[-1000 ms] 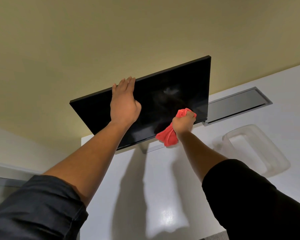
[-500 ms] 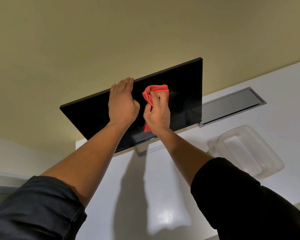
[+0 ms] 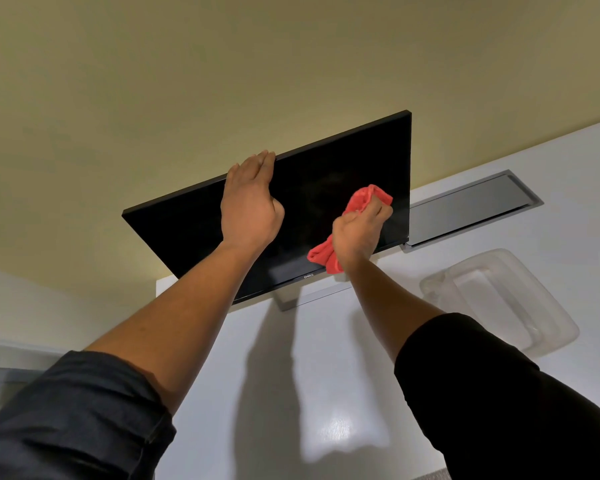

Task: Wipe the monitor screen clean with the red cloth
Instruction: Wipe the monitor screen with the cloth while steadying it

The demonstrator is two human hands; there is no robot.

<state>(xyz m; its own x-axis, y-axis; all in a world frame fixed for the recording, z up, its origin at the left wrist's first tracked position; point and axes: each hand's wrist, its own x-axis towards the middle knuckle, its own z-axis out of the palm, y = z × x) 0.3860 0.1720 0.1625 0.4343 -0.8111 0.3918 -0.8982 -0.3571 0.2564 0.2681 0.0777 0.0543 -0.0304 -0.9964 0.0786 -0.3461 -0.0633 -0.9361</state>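
A black monitor [image 3: 187,230] with a dark screen stands on a white desk [image 3: 257,393], against a beige wall. My left hand [image 3: 250,206] lies flat on the screen near its top edge, fingers together and reaching over the rim. My right hand [image 3: 359,233] presses a bunched red cloth [image 3: 368,197] against the right part of the screen. One end of the cloth sticks out above the fingers and the other hangs below the wrist. Part of the monitor's stand shows under the lower bezel.
A clear plastic container [image 3: 499,299] lies on the desk to the right of my right arm. A grey recessed cable hatch [image 3: 471,211] sits in the desk behind the monitor's right edge. Dark sleeves cover both upper arms at the bottom of the view.
My right hand with the cloth swept from the lower right of the screen up to the middle, then back right and down. My left hand stayed on the top edge.
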